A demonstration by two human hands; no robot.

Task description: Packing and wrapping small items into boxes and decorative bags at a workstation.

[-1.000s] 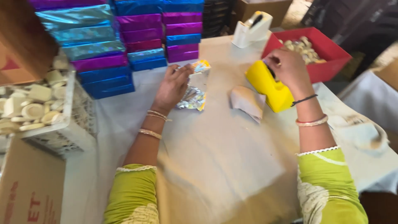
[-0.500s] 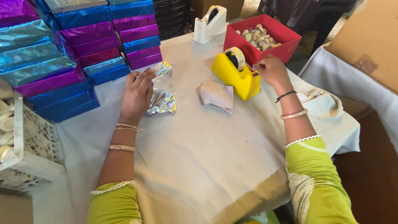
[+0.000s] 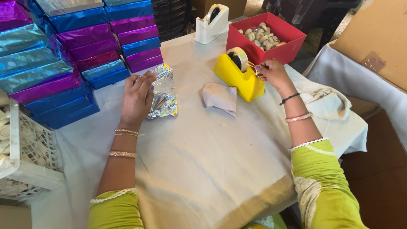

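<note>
Left hand (image 3: 137, 99) lies flat, fingers spread, pressing down on a silver foil-wrapped packet (image 3: 163, 95) toward the far left part of the surface (image 3: 203, 169); not gripping it, just pinning it, with the packet's right half poking out from under the fingertips; right hand (image 3: 271, 74) is up at the yellow tape dispenser (image 3: 239, 76), thumb and forefinger pinched on the free end of the tape at the cutter, the other fingers curled in; the dispenser stands near the far right part of the surface, just in front of a red box (image 3: 271, 42) of small pale round pieces.

That foil looks thin, crinkly and slick; my guess is the packet is light and would skate on the cloth if not held down, so a flat palm on top or a pinch at the folded edges suits it better than a squeeze, which would likely crease the wrap; the tape strip will be feather-light and sticky, best held by its very tip.

A crumpled grey cloth (image 3: 220, 97) sits between packet and dispenser, touching neither hand; a white tape dispenser (image 3: 212, 23) stands at the far edge; stacked shiny blue and purple boxes (image 3: 85, 55) crowd the far left corner, just beside the packet; a white plastic crate (image 3: 25, 157) sits off the left edge.
</note>
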